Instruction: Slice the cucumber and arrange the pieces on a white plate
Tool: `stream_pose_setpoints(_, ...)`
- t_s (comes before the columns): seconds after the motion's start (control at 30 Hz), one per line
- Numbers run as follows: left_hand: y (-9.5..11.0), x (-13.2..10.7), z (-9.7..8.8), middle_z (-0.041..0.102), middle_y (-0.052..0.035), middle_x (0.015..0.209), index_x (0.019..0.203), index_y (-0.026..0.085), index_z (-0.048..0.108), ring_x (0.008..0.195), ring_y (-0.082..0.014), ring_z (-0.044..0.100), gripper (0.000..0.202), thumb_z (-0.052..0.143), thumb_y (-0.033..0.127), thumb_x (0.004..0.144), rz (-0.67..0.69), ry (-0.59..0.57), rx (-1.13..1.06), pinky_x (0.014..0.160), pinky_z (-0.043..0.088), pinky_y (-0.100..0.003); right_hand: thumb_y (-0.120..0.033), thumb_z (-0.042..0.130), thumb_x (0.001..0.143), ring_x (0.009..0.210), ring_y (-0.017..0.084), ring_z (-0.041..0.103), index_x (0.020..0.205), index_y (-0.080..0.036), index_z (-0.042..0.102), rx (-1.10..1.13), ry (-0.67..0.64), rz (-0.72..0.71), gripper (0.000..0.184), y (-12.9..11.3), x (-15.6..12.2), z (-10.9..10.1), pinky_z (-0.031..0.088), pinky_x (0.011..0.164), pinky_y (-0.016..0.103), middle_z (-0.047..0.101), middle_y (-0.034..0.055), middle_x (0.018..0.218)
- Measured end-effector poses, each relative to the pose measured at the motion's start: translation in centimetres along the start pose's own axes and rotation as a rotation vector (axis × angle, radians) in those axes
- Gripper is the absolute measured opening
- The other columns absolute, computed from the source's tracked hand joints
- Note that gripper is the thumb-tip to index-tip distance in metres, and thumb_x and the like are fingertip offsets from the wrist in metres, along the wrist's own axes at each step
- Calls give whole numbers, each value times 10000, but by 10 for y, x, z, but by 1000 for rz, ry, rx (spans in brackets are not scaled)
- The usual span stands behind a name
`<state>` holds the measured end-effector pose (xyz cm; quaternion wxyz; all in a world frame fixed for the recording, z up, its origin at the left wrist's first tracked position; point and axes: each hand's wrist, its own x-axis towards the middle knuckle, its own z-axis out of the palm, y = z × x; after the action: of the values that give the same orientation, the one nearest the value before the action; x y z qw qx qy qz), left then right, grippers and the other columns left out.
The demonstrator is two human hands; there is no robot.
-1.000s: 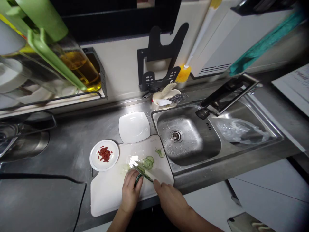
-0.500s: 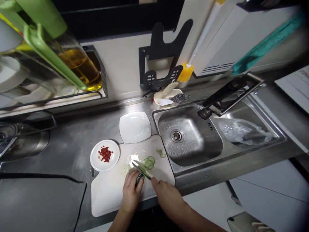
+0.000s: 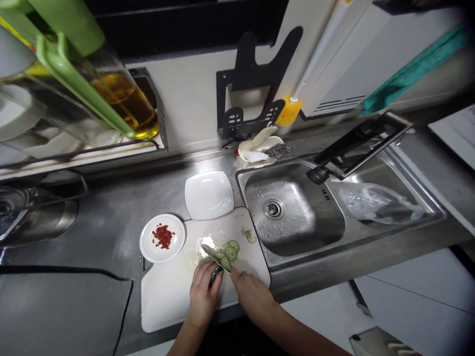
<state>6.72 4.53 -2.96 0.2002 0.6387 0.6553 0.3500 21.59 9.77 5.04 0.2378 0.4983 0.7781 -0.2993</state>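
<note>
My left hand (image 3: 203, 291) is closed around a dark green cucumber (image 3: 215, 275) lying on the white cutting board (image 3: 163, 299). My right hand (image 3: 254, 296) grips a knife (image 3: 211, 253), its handle hidden in the fist. The blade lies along the cut end of the cucumber, just beyond my left fingers. Several thin cucumber slices (image 3: 231, 252) overlap on the far side of the blade. Curled green trimmings (image 3: 249, 235) rest near the board's right edge, and wet, pale bits are smeared left of the knife tip.
A white square plate (image 3: 209, 194) touches the board's far edge. Left of it, a round plate (image 3: 144, 247) holds chopped red pieces (image 3: 163, 236). At right is a steel sink (image 3: 293, 207) with a black faucet (image 3: 326, 160). An oil bottle (image 3: 128, 106) stands on the left shelf.
Another slice now lies against the blade, and the slices have shifted slightly to the right. Both hands stay in nearly the same place; the whole view has moved a little.
</note>
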Motion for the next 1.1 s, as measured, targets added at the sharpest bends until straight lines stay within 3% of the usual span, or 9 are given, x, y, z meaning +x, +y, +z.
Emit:
stream_pose_setpoints(0.2,0,-2,0,659,-77,1042,1032,193,617,1009,-195,608,206,558,196,835,-9,1,23,924,507,-394,13,319,830,844,187,644,1235,-136,496,12,8,-15,466,7,4,10,439,687,231,668,99,874)
stream_pose_setpoints(0.5,1,-6,-1,657,-88,1073,1079,186,611,1035,-198,604,243,543,210,846,-13,3,38,932,502,-388,9,337,780,876,210,636,1249,-161,484,100,-41,23,520,20,-1,-1,441,694,256,670,102,915)
stream_pose_setpoints(1.1,-2,-9,1,637,-89,1060,1022,174,608,1036,-196,589,193,562,199,836,7,10,72,934,496,-385,41,303,814,786,198,667,1163,-180,520,6,-21,51,467,14,-48,-8,458,635,229,677,94,888)
